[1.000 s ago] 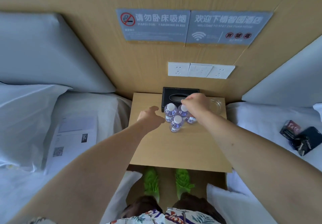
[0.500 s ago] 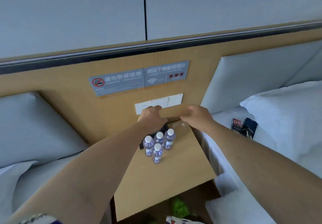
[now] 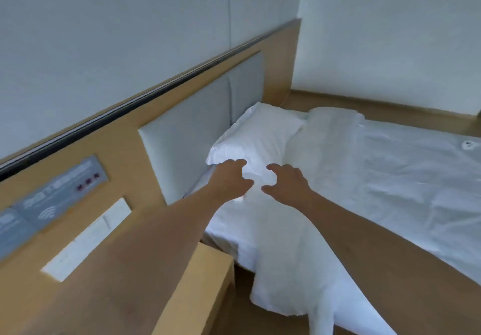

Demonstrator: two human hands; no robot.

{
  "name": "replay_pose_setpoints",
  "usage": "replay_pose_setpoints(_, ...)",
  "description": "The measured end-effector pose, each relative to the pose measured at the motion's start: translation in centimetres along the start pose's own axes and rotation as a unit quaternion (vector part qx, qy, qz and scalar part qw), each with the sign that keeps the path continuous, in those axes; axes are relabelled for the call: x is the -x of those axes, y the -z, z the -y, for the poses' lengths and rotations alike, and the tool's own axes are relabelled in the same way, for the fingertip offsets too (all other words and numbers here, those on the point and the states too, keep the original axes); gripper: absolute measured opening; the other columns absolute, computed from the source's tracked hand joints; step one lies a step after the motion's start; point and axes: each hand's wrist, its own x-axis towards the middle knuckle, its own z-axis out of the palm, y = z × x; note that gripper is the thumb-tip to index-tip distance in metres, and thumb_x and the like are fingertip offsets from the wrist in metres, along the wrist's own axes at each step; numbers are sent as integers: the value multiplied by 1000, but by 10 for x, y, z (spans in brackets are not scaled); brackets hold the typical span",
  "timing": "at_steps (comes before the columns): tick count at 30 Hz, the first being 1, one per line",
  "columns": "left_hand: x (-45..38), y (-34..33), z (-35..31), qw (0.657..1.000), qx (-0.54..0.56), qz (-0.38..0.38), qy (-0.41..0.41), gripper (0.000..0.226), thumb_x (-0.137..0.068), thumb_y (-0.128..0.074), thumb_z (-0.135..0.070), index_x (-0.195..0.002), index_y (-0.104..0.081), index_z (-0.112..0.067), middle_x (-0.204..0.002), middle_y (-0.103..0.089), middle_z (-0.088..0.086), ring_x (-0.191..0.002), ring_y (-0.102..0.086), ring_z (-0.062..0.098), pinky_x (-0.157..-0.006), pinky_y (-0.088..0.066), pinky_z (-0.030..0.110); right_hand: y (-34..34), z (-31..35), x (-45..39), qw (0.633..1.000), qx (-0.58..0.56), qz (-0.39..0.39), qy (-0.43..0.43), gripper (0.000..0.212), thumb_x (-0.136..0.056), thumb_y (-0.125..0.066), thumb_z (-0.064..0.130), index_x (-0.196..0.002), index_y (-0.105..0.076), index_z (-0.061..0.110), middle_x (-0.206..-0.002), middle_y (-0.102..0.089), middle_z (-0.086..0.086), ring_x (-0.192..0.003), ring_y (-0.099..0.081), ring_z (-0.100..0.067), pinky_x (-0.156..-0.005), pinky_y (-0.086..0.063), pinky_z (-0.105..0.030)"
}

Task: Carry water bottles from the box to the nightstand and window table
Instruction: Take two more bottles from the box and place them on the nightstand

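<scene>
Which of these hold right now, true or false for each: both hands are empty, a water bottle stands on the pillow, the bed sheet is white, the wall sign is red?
1. Both hands are empty. True: the left hand and right hand hold nothing, fingers loosely curled.
2. A water bottle stands on the pillow. False: the pillow carries no bottle; none shows in this view.
3. The bed sheet is white. True: the sheet is white.
4. The wall sign is red. False: the sign is grey-blue with small red marks.
</scene>
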Motion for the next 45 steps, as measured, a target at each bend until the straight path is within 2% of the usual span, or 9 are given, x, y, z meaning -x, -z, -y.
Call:
replay_pose_setpoints(2,-9,-22,-60,998,-19,20,-52,66,-95,-65,-39,-154,-42,-21,-150,-51,7,-139,-46,27,-111,-42,39,28,-55,19,998,2,-25,-50,71,-93,-63,50,-155,-34,31,-148,-44,-9,-138,-39,-34,-109,-37,-44)
replay_pose_setpoints(6,-12,-81,-193,982,-53,60,-169,67,-95,-65,-41,-154,-42,-21,-152,-49,6,-143,-42,27,-116,-39,40,82,-175,75,987,2,-65,-146,75,-91,-65,51,-155,-32,30,-149,-43,-9,-139,-39,-33,-110,-38,-46)
replay_pose_setpoints(13,36,-203,-429,919,-98,127,-359,67,-95,-62,-41,-155,-40,-20,-153,-49,6,-143,-41,28,-116,-38,43,158,-371,221,940,-2,-125,-317,77,-89,-68,52,-154,-34,28,-147,-47,-11,-136,-43,-35,-106,-41,-47)
replay_pose_setpoints(18,104,-283,-569,857,-93,191,-469,68,-94,-65,-42,-155,-41,-20,-151,-50,7,-140,-44,30,-112,-42,44,190,-478,344,881,-23,-160,-444,78,-90,-66,51,-156,-30,31,-148,-46,-8,-136,-42,-32,-104,-45,-45)
replay_pose_setpoints(25,200,-381,-718,758,-88,270,-587,69,-95,-65,-41,-156,-39,-20,-155,-45,6,-143,-39,28,-113,-41,43,199,-580,488,776,-72,-226,-585,75,-88,-66,46,-154,-33,31,-144,-48,-6,-135,-42,-31,-97,-48,-43)
replay_pose_setpoints(29,240,-433,-785,703,-92,305,-636,62,-95,-62,-36,-151,-42,-20,-152,-45,5,-141,-40,27,-109,-42,41,195,-631,543,717,-108,-248,-642,65,-85,-66,42,-144,-43,31,-136,-51,-4,-132,-42,-29,-91,-44,-39)
replay_pose_setpoints(35,283,-515,-896,635,-109,335,-688,55,-94,-62,-33,-144,-48,-15,-145,-50,6,-137,-43,29,-105,-44,41,218,-733,601,639,-119,-272,-710,78,-82,-72,45,-151,-38,33,-141,-50,-6,-135,-42,-30,-97,-46,-42)
replay_pose_setpoints(38,295,-549,-968,615,-110,350,-698,52,-92,-62,-36,-140,-51,-19,-139,-52,5,-134,-45,29,-104,-46,42,245,-789,626,610,-123,-287,-728,80,-82,-72,46,-152,-37,33,-143,-50,-8,-136,-42,-32,-101,-46,-42)
replay_pose_setpoints(45,337,-622,-1121,571,-136,362,-724,66,-90,-63,-42,-150,-44,-23,-151,-45,4,-140,-41,28,-110,-42,42,295,-905,684,552,-151,-306,-761,79,-84,-72,45,-153,-38,31,-146,-48,-10,-137,-41,-34,-107,-45,-44)
